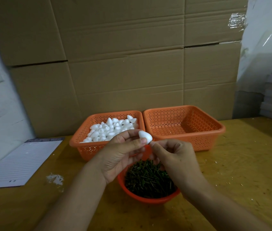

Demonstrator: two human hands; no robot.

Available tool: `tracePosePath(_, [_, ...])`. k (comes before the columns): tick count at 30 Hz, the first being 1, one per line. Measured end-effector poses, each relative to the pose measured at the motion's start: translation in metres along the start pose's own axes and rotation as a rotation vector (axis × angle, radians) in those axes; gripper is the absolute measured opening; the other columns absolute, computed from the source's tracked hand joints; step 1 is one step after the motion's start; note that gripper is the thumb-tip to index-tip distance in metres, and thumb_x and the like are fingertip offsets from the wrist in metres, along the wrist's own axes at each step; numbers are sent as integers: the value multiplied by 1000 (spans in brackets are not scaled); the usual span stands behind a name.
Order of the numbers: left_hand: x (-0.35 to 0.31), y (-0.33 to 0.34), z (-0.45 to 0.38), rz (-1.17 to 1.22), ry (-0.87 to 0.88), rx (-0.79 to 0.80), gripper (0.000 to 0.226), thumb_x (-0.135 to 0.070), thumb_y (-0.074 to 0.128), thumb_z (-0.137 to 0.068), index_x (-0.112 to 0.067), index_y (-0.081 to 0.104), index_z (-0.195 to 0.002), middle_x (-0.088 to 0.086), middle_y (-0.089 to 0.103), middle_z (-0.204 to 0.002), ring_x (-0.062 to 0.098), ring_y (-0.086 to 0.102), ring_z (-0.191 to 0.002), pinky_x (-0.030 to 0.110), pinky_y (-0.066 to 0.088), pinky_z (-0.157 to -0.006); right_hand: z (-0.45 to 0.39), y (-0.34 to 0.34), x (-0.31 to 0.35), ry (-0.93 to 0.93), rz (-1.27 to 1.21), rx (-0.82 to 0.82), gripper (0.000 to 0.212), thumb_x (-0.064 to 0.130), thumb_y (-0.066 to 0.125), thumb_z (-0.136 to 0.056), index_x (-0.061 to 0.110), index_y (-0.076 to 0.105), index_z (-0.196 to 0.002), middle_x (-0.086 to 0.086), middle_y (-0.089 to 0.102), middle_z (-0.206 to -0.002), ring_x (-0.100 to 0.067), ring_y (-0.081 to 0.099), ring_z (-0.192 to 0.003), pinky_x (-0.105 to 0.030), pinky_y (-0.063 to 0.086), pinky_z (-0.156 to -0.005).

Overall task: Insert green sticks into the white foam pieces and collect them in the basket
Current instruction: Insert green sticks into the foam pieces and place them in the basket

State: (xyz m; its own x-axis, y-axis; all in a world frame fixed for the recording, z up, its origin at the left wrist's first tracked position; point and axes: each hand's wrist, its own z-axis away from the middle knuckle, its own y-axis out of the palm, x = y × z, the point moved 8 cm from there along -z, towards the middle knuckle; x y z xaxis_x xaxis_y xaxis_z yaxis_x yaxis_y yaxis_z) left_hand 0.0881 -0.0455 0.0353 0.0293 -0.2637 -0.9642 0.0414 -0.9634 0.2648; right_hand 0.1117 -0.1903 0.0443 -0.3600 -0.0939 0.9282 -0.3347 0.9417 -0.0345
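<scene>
On the wooden table (232,164) backed by cardboard, my left hand (120,157) pinches a white foam piece (145,136) above the bowl of green sticks (148,180); my right hand (173,155) pinches at its base, stick unseen; I judge insertion underway; next, drop it in the empty basket (215,135).

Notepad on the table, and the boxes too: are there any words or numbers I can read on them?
Notepad: a dark strip along its top edge carries print, too blurred to read.
Notepad, bottom: a tiny dark mark, too small to read.
Cardboard boxes: no print shows.
Baskets: no labels show.
</scene>
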Motion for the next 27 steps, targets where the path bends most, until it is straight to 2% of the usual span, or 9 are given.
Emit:
tracePosePath(6, [-6,-6,-1,66,30,-15,31,-9,78,-76,-17,73,-106,4,74,-95,9,67,-77,23,57,-66,0,3,-4,62,-75,23,20,19,66,-93,15,76,-76,-4,71,-64,-8,60,-56,-17,46,-52])
tracePosePath(10, [-6,-4,0,63,32,-2,31,-15,86,-65,-23,81,-95,4,75,-95,11,70,-79,24,57,-67,0,2,-2,42,-39,17,24,16,65,-93,12,75,-72,-5,71,-65,-8,60,-56,-18,46,-53])
tracePosePath(16, [-8,0,1,38,63,12,31,-17,76,-80,-21,77,-110,3,74,-100,9,67,-79,24,56,-69,0,-1,-2,27,-28,-9,21,14,66,-93,14,75,-74,-3,70,-64,-6,60,-55,-16,45,-53])
tracePosePath(20, [-12,1,2,-18,98,-13,37,-22,82,-71,-23,77,-108,5,75,-102,9,67,-78,24,56,-68,1,3,-4,41,-33,13,20,12,66,-93,10,75,-75,0,69,-60,-3,57,-51,-14,43,-50])
tracePosePath(24, [-13,1,2,-74,120,-42,29,-25,82,-67,-28,80,-96,4,75,-99,10,68,-81,23,56,-68,1,5,-6,46,-22,22,17,12,67,-93,8,75,-78,0,70,-62,-3,58,-52,-14,43,-50])
tracePosePath(27, [-15,3,3,-135,141,-65,34,-29,82,-67,-25,77,-101,2,76,-100,9,69,-83,23,55,-69,0,4,-8,48,-1,18,16,15,68,-92,10,75,-78,0,70,-63,-3,59,-54,-15,44,-52])
